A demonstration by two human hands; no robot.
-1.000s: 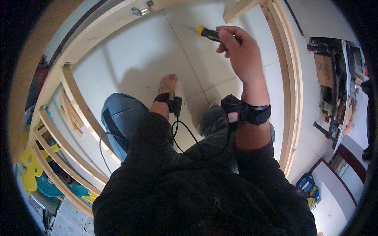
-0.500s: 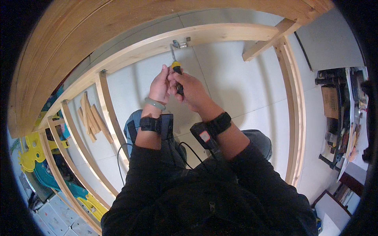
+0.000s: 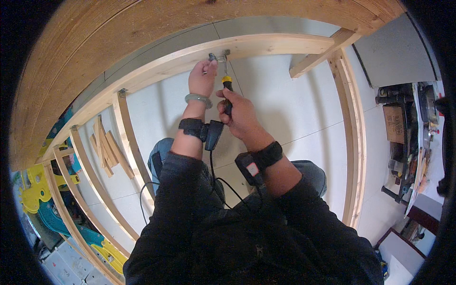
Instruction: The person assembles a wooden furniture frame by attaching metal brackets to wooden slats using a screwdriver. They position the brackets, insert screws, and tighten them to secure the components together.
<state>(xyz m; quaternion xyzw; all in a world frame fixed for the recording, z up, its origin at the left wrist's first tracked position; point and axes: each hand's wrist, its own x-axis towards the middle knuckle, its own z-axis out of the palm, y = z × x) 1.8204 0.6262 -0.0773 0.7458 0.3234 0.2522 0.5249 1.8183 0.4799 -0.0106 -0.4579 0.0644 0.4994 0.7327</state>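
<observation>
My right hand (image 3: 239,114) is closed around the black-and-yellow handle of a screwdriver (image 3: 227,84). The shaft points away from me, its tip at a small metal bracket (image 3: 221,59) on the wooden beam (image 3: 266,44). Just left of it, my left hand (image 3: 203,78) pinches the bracket's left end between its fingers. Part of the bracket is hidden behind those fingertips. Whether the tip sits in a screw is too small to make out.
A broad wooden board (image 3: 142,28) arches across the far side. Wooden slats (image 3: 97,185) run down on my left, with loose wood strips (image 3: 108,149) beyond them. An upright timber (image 3: 354,142) stands on my right, before a shelf holding a cardboard box (image 3: 394,124).
My hands have parted: the left moved away from me to the bracket. The right hand carried the screwdriver rightward, its tip now on the bracket's right side.
</observation>
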